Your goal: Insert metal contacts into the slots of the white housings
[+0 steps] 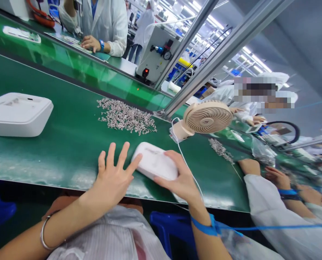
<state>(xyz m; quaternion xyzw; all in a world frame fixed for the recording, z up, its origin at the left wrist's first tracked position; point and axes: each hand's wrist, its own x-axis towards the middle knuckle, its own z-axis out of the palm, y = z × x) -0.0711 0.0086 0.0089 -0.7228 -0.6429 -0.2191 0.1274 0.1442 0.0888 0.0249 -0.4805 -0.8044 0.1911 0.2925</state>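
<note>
Hands meet at a small white casing (155, 163) lying on the green conveyor belt (69, 144) close to its near edge. The right hand (181, 180) has its grip wrapped on the casing's right end, thumb along the near side and fingers curled over the top. The left hand (113, 177) lies flat on the belt just left of the casing with its fingers spread wide; its grip is apart and clasps nothing, only the thumb tip touching the casing's left end. A silver bangle (46, 233) circles the left wrist and a blue strap (205, 225) is tied round the right one, its cord running off to the right. Farther up the belt, a heap of small metal parts (125, 117) is scattered, well apart from the hands. A larger white box (17, 113) sits at the left on the belt. A beige desk fan (204, 119) stands just beyond the casing, its white cable trailing down past the right hand. At the right, a co-worker's sleeve (264, 202) and hand (277, 177) rest by the belt, and another person in a white coat (107, 21) works at the far side.
</note>
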